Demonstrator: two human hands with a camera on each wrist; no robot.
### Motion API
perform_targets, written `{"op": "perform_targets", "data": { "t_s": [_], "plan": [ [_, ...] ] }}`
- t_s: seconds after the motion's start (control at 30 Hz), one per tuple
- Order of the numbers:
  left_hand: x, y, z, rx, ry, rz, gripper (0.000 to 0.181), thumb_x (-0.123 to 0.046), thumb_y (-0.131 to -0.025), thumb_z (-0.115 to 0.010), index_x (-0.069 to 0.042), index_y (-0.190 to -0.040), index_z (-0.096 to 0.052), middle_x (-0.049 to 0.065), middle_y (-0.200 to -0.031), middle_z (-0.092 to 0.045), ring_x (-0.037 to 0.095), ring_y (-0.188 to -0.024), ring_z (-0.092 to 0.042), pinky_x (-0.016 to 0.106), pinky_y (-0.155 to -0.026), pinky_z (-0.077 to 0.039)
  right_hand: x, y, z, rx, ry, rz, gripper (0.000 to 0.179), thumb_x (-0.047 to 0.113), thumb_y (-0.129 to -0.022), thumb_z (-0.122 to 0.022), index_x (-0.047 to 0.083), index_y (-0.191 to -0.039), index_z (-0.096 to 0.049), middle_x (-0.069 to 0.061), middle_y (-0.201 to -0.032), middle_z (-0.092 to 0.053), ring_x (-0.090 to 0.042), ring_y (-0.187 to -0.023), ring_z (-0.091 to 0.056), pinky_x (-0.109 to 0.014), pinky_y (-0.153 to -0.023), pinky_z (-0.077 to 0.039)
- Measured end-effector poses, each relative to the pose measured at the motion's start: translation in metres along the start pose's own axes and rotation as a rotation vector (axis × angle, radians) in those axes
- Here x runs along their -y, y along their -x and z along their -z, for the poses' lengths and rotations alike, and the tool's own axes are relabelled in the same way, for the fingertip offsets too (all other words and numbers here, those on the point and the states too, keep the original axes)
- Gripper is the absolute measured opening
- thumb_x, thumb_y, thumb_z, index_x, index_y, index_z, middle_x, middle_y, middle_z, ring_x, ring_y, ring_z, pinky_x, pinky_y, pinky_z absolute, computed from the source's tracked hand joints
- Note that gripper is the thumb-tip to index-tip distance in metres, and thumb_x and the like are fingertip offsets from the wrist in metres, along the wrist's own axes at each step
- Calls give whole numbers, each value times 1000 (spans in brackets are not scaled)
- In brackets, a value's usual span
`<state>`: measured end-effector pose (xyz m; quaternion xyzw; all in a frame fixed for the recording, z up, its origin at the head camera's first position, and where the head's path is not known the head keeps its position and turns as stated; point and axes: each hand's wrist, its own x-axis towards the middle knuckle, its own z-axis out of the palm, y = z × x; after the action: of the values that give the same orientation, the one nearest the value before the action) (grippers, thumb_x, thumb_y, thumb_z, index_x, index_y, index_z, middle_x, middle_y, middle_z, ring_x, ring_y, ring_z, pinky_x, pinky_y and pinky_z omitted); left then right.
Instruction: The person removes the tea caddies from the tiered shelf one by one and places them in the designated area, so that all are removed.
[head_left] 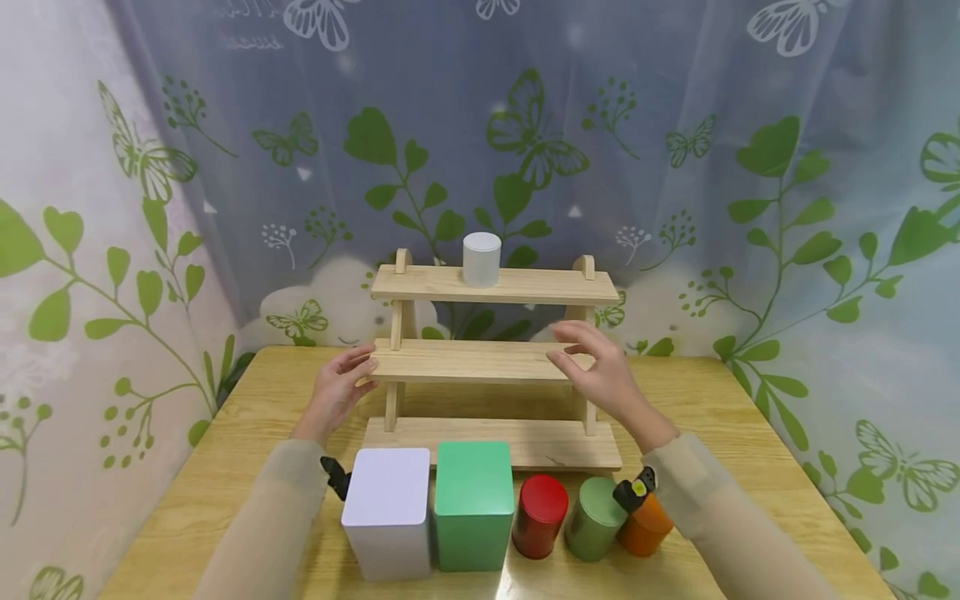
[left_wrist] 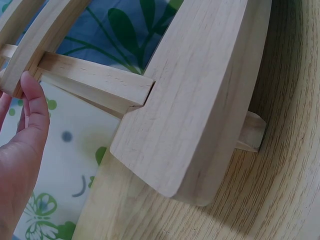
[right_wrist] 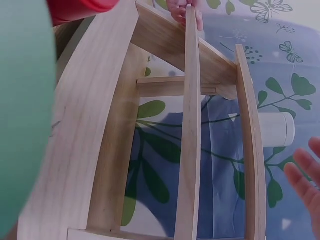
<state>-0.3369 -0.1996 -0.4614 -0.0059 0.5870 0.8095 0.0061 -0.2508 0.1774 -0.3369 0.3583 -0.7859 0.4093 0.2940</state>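
Note:
A three-tier wooden display stand (head_left: 480, 360) stands on the table. My left hand (head_left: 342, 390) pinches the left end of its middle shelf, the thumb and fingers on the board's end in the left wrist view (left_wrist: 27, 117). Above the right end of that shelf hovers my right hand (head_left: 600, 371), its thumb and fingers apart with nothing between them. In the right wrist view, only some fingers (right_wrist: 305, 172) show, at the right edge. A white cylindrical container (head_left: 481, 260) stands upright on the top shelf.
In front of the stand are a white box (head_left: 386, 508), a green box (head_left: 473, 508), a red canister (head_left: 540, 517), a light green canister (head_left: 595, 521) and an orange canister (head_left: 645, 527). The canisters sit close to my right forearm. A patterned curtain (head_left: 660, 83) hangs behind the wooden table (head_left: 247, 433).

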Motion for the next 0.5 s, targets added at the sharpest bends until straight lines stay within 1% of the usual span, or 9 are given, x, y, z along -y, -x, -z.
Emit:
{"op": "perform_targets", "data": {
  "t_s": [0.17, 0.33, 0.43, 0.5],
  "plan": [
    [1, -1, 0, -4, 5, 0, 44, -10, -87, -66, -2, -127, -52, 4, -111, -51, 11, -85, -55, 27, -71, -52, -1, -8, -4, 11, -9, -27, 35, -13, -78, -67, -12, -112, -58, -29, -108, -57, -39, -93, -56, -51, -74, -50],
    [1, 0, 0, -3, 7, -4, 46, -10, -86, -67, -1, -128, -51, 4, -110, -52, 11, -85, -55, 27, -71, -53, 0, -16, -8, 26, -16, -116, 37, -7, -81, -67, -10, -117, -57, -25, -111, -57, -37, -93, -57, -51, -76, -50],
    [1, 0, -1, 2, 2, -5, 47, -10, -87, -66, -1, -129, -50, 4, -109, -52, 11, -85, -55, 27, -72, -52, 0, -22, -10, 36, -25, -162, 39, -4, -83, -66, -9, -119, -56, -25, -115, -55, -37, -93, -59, -48, -77, -51],
    [1, 1, 0, 1, -3, 2, 47, -11, -87, -66, 0, -129, -49, 4, -109, -51, 11, -85, -55, 27, -72, -52, -1, -25, -12, 38, -51, -182, 40, -4, -83, -66, -10, -120, -54, -27, -117, -53, -39, -98, -57, -49, -78, -50]
  ]
}}
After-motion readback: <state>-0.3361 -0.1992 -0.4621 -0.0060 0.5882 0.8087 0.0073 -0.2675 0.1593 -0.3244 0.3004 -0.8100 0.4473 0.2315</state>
